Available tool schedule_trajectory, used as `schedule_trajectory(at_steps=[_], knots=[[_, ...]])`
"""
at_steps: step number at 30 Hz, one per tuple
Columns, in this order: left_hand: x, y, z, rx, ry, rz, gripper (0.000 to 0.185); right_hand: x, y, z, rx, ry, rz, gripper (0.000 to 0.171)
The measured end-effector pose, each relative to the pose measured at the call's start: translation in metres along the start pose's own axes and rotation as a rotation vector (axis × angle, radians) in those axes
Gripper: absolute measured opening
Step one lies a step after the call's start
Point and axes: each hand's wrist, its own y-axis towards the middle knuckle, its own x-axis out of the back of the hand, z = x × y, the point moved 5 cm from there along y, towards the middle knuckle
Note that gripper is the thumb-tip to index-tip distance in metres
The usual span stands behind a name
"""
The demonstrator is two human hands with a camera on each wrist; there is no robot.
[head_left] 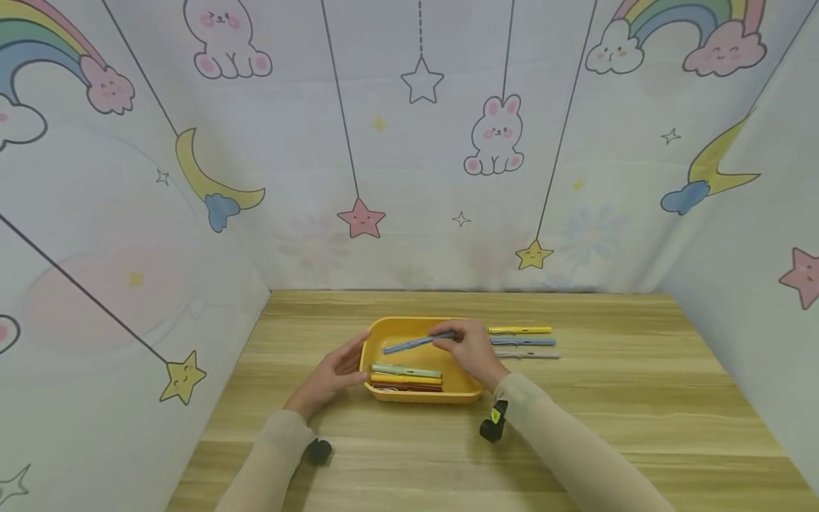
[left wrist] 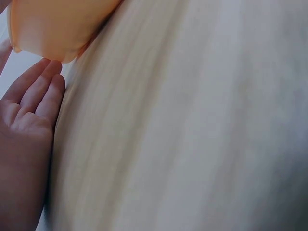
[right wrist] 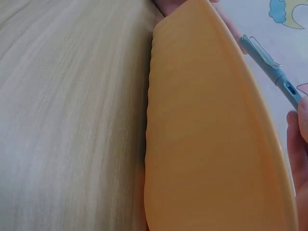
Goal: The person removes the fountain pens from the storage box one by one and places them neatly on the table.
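1. My right hand (head_left: 470,348) pinches a blue pen (head_left: 417,343) by one end, fingers curled round it, holding it over the yellow tray (head_left: 384,336).
2. The blue pen reaches out from my right fingers toward my left, its free end over the tray's middle. Its long axis runs left to right across the bench (head_left: 640,398), the free end tilted slightly nearer me.
3. My left hand (head_left: 331,373) lies with straight fingers against the tray's left wall, holding nothing; the wrist view shows the fingertips (left wrist: 50,67) touching the tray's corner.
4. Inside the tray, along its near wall: a green pen (head_left: 406,370), a yellow pen (head_left: 406,380), a dark red pen (head_left: 407,387), all lying left to right.
5. Just right of the tray on the bench: three more pens (head_left: 521,342), parallel, also left to right.
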Motion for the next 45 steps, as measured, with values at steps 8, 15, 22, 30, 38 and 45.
schedule_trajectory(at_steps=[8,15,22,30,38,45], knots=[[0.000,-0.001,0.000,0.001,-0.005,-0.001,0.080,0.014,-0.005,-0.001,0.032,0.052,-0.038,0.012],[0.001,-0.001,0.000,-0.001,-0.017,-0.003,0.080,0.031,-0.010,0.001,-0.008,0.098,-0.042,0.016],[0.002,-0.002,0.002,-0.010,-0.013,0.001,0.079,0.050,-0.014,-0.007,-0.005,0.068,-0.084,0.022],[0.001,-0.002,0.001,-0.019,-0.005,0.000,0.080,0.067,-0.024,-0.011,0.020,0.081,-0.076,0.030],[0.001,0.000,-0.003,-0.017,-0.001,-0.002,0.080,0.084,-0.032,-0.016,0.076,0.110,-0.075,0.032],[0.001,0.000,-0.001,-0.009,0.000,0.002,0.080,0.102,-0.041,-0.024,0.063,0.155,-0.120,0.030]])
